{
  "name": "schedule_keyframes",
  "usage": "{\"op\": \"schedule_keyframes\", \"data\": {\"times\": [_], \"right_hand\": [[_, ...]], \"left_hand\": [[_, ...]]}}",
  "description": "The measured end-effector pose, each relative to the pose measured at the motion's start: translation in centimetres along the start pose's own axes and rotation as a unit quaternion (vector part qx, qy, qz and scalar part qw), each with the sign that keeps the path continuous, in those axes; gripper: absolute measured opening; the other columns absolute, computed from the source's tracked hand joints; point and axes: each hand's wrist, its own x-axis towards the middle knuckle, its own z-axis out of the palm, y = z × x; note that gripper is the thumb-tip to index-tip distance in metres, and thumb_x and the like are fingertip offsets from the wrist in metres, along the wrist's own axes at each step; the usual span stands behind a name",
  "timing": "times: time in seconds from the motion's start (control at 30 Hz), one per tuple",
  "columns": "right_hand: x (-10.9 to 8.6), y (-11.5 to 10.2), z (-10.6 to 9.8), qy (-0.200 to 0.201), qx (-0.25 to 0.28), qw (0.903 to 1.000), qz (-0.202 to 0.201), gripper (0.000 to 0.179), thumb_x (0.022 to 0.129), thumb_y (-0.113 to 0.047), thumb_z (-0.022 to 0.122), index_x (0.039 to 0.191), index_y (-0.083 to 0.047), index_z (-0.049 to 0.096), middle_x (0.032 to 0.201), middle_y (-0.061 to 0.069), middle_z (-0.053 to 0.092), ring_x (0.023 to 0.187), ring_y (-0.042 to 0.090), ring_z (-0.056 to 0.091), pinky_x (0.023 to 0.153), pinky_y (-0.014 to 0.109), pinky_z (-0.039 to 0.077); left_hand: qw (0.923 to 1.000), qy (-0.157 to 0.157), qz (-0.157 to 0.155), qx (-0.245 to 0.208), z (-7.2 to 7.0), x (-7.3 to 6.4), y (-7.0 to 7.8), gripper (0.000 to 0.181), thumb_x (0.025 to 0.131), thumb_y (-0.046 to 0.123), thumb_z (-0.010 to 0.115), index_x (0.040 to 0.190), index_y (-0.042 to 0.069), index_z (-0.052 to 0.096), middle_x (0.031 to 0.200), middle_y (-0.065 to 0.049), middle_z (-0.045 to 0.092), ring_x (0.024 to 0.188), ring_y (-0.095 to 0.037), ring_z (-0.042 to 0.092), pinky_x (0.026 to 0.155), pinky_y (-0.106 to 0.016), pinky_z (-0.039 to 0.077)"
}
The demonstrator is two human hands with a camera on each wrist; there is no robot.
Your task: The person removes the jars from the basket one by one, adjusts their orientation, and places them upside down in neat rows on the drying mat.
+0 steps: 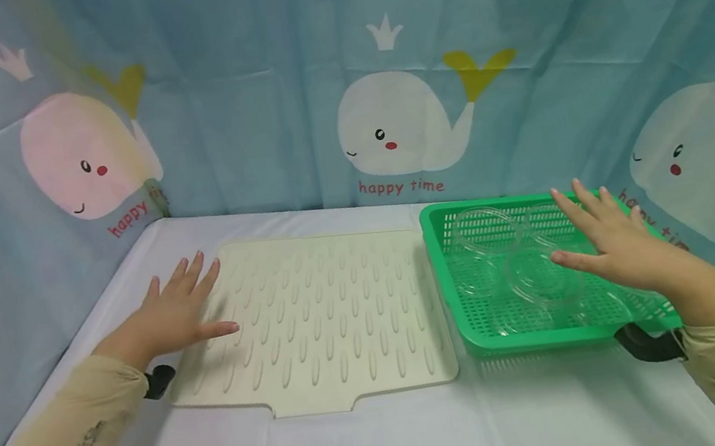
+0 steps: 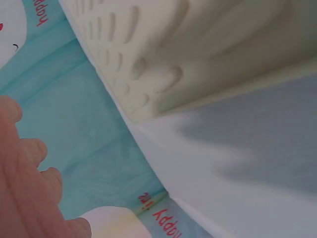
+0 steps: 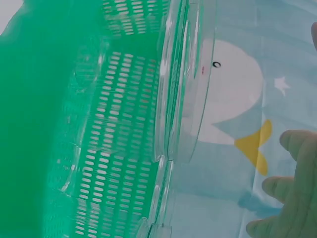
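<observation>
My left hand (image 1: 175, 311) hovers with spread fingers over the left edge of a cream, ridged drying mat (image 1: 338, 314), which lies flat with a small tab at its front. In the left wrist view the mat (image 2: 124, 44) shows its raised oval ribs, and the hand (image 2: 29, 183) holds nothing. My right hand (image 1: 620, 248) is spread above the right part of a green perforated basket (image 1: 488, 350). Inside the basket are several clear, round-rimmed containers (image 1: 542, 274); their exact kind is hard to make out. The right wrist view shows one clear rim (image 3: 171, 84) close up, apart from the fingers (image 3: 297, 144).
A white cloth (image 1: 411, 445) covers the table under the mat and basket. Behind and along the sides hangs a blue curtain (image 1: 241, 132) printed with whales. The basket stands just right of the mat, near the curtain.
</observation>
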Motion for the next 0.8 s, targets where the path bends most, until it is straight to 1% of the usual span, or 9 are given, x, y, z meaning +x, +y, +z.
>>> {"op": "schedule_keyframes", "data": {"times": [0.17, 0.27, 0.37, 0.5, 0.6, 0.8], "right_hand": [[0.0, -0.3, 0.0, -0.003, 0.003, 0.9999, -0.011, 0.086, 0.090, -0.046, 0.051, 0.146, -0.024, -0.011, 0.150, 0.010, -0.022, 0.131, 0.045, -0.023, 0.089, 0.072, -0.016], [-0.1, -0.3, 0.1, -0.005, 0.002, 0.9999, -0.012, 0.087, 0.090, -0.045, 0.051, 0.146, -0.024, -0.011, 0.150, 0.010, -0.021, 0.131, 0.044, -0.022, 0.090, 0.072, -0.016], [-0.2, -0.3, 0.1, -0.005, 0.006, 0.9999, -0.014, 0.086, 0.090, -0.045, 0.052, 0.146, -0.024, -0.010, 0.150, 0.009, -0.021, 0.132, 0.041, -0.024, 0.090, 0.071, -0.018], [-0.2, -0.3, 0.0, -0.005, 0.011, 0.9998, -0.016, 0.086, 0.090, -0.045, 0.052, 0.146, -0.024, -0.010, 0.150, 0.009, -0.021, 0.132, 0.040, -0.025, 0.090, 0.070, -0.019], [-0.3, -0.3, -0.2, -0.005, 0.013, 0.9998, -0.017, 0.086, 0.090, -0.044, 0.052, 0.146, -0.025, -0.010, 0.150, 0.009, -0.021, 0.132, 0.041, -0.024, 0.089, 0.070, -0.020], [-0.3, -0.5, -0.3, -0.006, 0.019, 0.9995, -0.023, 0.085, 0.091, -0.042, 0.052, 0.147, -0.024, -0.009, 0.150, 0.009, -0.021, 0.132, 0.042, -0.022, 0.089, 0.070, -0.020]], "left_hand": [[1.0000, 0.001, -0.005, 0.001, 1.4, -0.1, -0.9, 0.112, 0.073, 0.073, 0.051, 0.147, 0.006, -0.001, 0.150, -0.023, -0.010, 0.135, -0.045, -0.008, 0.096, -0.071, -0.006], [1.0000, 0.000, -0.003, -0.001, 2.3, 0.0, -1.4, 0.114, 0.072, 0.074, 0.051, 0.147, 0.006, -0.001, 0.150, -0.022, -0.010, 0.135, -0.044, -0.008, 0.097, -0.070, -0.007], [1.0000, -0.005, 0.002, 0.000, 3.1, 0.0, -1.8, 0.115, 0.070, 0.076, 0.050, 0.147, 0.007, 0.000, 0.151, -0.022, -0.009, 0.136, -0.043, -0.008, 0.098, -0.070, -0.006], [0.9998, -0.013, 0.017, -0.002, 3.6, 0.2, -1.8, 0.116, 0.068, 0.077, 0.051, 0.147, 0.005, 0.003, 0.151, -0.023, -0.004, 0.136, -0.043, -0.003, 0.098, -0.070, -0.002], [0.9995, -0.019, 0.025, -0.003, 3.6, 0.4, -1.5, 0.117, 0.067, 0.076, 0.052, 0.147, 0.003, 0.006, 0.151, -0.023, -0.002, 0.135, -0.045, 0.001, 0.098, -0.070, 0.001], [0.9992, -0.026, 0.029, -0.012, 4.0, 0.2, -1.5, 0.120, 0.064, 0.076, 0.056, 0.145, -0.001, 0.012, 0.149, -0.026, 0.004, 0.135, -0.046, 0.004, 0.100, -0.068, 0.006]]}}
